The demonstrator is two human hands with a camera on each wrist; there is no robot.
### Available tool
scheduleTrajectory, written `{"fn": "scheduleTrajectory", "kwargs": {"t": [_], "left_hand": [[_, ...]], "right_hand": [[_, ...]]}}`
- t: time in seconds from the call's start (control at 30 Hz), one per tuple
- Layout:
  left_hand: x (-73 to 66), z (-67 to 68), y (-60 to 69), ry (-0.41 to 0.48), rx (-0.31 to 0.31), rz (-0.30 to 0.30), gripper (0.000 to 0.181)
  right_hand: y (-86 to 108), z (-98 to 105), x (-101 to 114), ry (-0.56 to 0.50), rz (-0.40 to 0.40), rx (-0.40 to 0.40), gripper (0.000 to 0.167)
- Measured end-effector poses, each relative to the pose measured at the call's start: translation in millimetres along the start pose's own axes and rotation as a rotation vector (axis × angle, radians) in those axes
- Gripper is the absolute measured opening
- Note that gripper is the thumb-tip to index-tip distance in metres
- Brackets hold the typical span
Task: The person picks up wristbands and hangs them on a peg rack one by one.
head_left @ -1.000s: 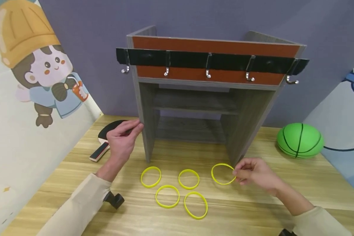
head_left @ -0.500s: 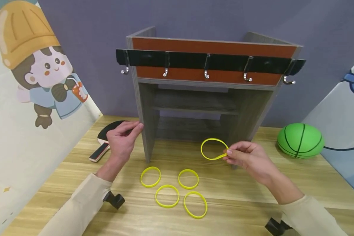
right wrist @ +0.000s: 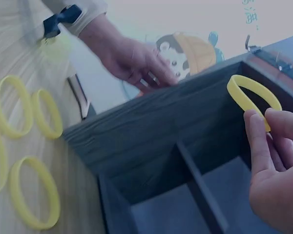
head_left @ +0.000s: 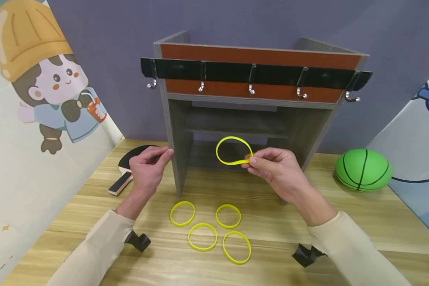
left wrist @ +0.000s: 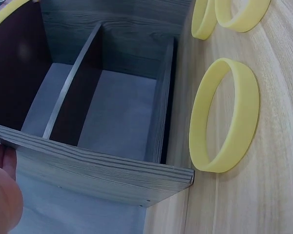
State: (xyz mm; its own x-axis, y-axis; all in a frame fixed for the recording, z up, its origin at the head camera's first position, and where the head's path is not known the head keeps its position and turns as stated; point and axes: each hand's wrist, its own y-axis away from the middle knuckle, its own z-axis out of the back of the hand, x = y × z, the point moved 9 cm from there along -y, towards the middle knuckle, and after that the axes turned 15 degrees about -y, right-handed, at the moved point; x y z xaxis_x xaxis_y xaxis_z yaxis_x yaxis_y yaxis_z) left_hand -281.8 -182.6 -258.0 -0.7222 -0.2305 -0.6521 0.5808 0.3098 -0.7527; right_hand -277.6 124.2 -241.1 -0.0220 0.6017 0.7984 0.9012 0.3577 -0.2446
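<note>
My right hand pinches a yellow wristband between thumb and fingers, in the air before the grey wooden shelf unit. In the right wrist view the wristband stands out past the fingertips as an open loop. My left hand rests its fingertips against the front edge and outer side of the left side panel; the left wrist view shows only part of this hand. Several more yellow wristbands lie on the table. Silver hooks line the black strip across the unit's top, with nothing on them.
A table tennis bat lies left of the unit, partly behind my left hand. At the right is a green ball with black lines. A purple-grey wall rises behind, and the left side wall bears a cartoon figure.
My right hand has lifted the wristband off the table and carried it up and to the left, in front of the shelves. The left hand stays at the side panel.
</note>
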Motion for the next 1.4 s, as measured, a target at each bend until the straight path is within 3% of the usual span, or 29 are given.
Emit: {"fn": "scheduleTrajectory", "kwargs": {"t": [0.13,0.37,0.5,0.77,1.1,1.4], "left_hand": [[-5.3,0.6,-1.6,0.035,0.001,-0.011,0.011],[-27.9,-0.4,-4.2,0.048,0.021,-0.029,0.013],[-30.0,0.2,-4.1,0.04,0.029,-0.029,0.012],[-27.8,4.8,-2.8,0.05,0.039,-0.038,0.011],[-28.8,5.7,-1.2,0.042,0.056,-0.053,0.01],[-7.3,6.9,0.6,0.026,0.061,-0.044,0.011]], "right_hand": [[-8.9,-21,4,-0.011,0.013,0.014,0.009],[-21.2,-51,4,-0.028,0.021,0.039,0.013],[-27.8,-66,2,-0.036,0.02,0.044,0.014],[-42.0,-99,5,-0.025,0.039,0.069,0.017],[-53.7,-126,2,-0.053,0.053,0.092,0.016],[-59.2,-148,0,-0.071,0.062,0.092,0.011]]}}
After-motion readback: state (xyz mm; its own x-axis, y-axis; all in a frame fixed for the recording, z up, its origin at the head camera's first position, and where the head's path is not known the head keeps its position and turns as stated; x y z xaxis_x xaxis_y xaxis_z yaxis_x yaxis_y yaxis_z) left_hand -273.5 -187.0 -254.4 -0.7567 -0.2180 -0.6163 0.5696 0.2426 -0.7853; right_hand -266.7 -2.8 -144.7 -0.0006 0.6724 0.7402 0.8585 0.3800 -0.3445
